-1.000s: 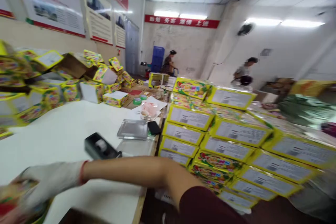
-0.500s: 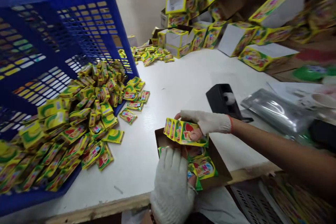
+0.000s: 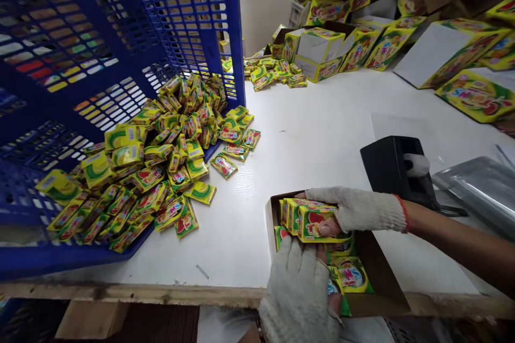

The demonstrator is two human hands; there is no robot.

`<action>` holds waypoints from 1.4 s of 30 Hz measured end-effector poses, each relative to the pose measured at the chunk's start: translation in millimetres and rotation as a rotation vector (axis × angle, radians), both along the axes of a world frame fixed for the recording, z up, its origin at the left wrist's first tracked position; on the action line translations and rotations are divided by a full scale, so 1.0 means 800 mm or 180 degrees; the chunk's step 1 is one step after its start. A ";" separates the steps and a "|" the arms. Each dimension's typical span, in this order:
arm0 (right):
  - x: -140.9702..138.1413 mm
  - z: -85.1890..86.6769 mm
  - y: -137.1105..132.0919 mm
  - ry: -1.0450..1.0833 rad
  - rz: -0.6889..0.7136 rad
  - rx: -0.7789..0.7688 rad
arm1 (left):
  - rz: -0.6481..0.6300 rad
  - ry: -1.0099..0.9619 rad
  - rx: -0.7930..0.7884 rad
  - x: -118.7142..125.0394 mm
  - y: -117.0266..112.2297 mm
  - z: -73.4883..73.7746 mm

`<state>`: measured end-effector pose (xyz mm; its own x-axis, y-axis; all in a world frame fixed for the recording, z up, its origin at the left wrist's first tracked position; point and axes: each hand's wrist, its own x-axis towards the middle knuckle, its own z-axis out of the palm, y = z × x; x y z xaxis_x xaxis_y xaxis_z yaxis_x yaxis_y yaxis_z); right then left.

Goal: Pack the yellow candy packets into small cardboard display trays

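My right hand (image 3: pixel 354 211), in a white knitted glove with bare fingertips, is closed round a row of small yellow-green packets (image 3: pixel 316 222) printed with watermelon. It holds them at the far end of an open brown-lined cardboard box (image 3: pixel 380 262), low against the inside wall. My left hand (image 3: pixel 300 289), gloved the same way, lies over the near left side of the box with its fingers stretched forward, their tips by the held row. Beneath and beside it, more packets (image 3: pixel 352 274) lie flat in the box; the palm hides some of them.
At left, a blue plastic crate (image 3: pixel 237 37) lies on its side, with a heap of packets (image 3: pixel 189 134) spilling onto the white table (image 3: pixel 322 123). A black tape dispenser (image 3: pixel 396 169) and clear plastic sheeting (image 3: pixel 478 187) are at right. Printed boxes (image 3: pixel 475 94) are piled behind.
The row of packets in my right hand has gone lower into the far end of the box. My left hand stays over the box. The whole view has swung left.
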<state>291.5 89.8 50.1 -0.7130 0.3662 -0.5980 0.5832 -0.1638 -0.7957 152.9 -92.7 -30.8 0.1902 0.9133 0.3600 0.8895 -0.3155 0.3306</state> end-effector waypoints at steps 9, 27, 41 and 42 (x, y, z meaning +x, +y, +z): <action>-0.005 -0.033 0.019 0.0082 -0.0453 -0.0274 | -0.0022 -0.0122 0.0115 0.001 -0.002 -0.008; -0.041 -0.036 0.009 -0.0662 -0.0242 0.0506 | -0.0189 0.0025 0.0256 -0.002 -0.001 -0.011; -0.077 0.004 -0.038 -0.1051 -0.0026 0.3381 | -0.0274 -0.0342 0.0023 -0.012 0.002 0.012; -0.067 0.007 -0.042 -0.0819 -0.0410 0.3454 | -0.0365 -0.0515 0.0055 -0.020 0.002 0.016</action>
